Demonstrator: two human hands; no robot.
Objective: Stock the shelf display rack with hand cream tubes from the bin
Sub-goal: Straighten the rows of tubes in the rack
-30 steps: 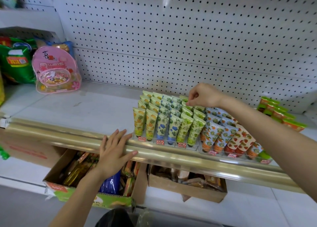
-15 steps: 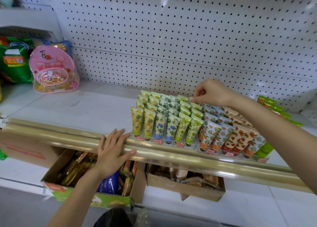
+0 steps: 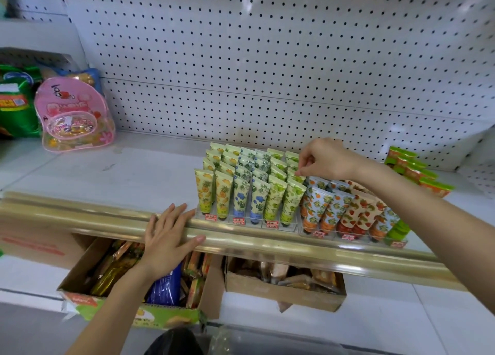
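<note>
Pegboard shelf (image 3: 134, 172): left hand (image 3: 168, 236) flat on rail (image 3: 267, 240), right fingers (image 3: 304, 170) round tube (image 3: 296, 178).

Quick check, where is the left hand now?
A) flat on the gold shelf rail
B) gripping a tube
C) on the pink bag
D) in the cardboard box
A: the left hand lies flat, fingers straight, on the gold rail; the right hand pinches a green tube.

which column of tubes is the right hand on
The lime-green column at the left rack's right edge: the right hand pinches a tube there; yellow and blue columns are untouched.
</note>
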